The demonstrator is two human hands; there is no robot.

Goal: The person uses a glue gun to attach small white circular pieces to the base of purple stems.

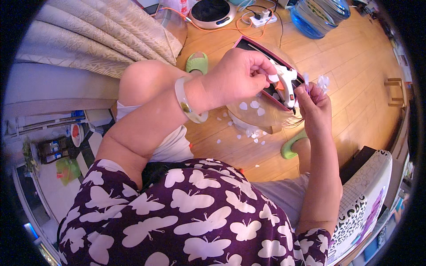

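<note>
My left hand (246, 73) pinches a small white petal (273, 78) between thumb and fingertips, above a dark-lined box with a pink rim (238, 43). A white glue gun (287, 83) with an orange trigger lies across the box, between my hands. To its right, my right hand (314, 99) is closed around thin stems that carry whitish translucent flowers (322, 83); threadlike stem ends trail out below the hand. Several white petals (254, 104) lie on the round stool top (273, 120) under the box. What else the fingers cover is hidden.
More petals (238, 136) are scattered on the wooden floor (213, 149). Beyond the stool are a round hot plate (213, 13), a white power strip (263, 20) with orange and black cords, and a large blue water bottle (314, 20). A patterned curtain (109, 36) hangs at the left.
</note>
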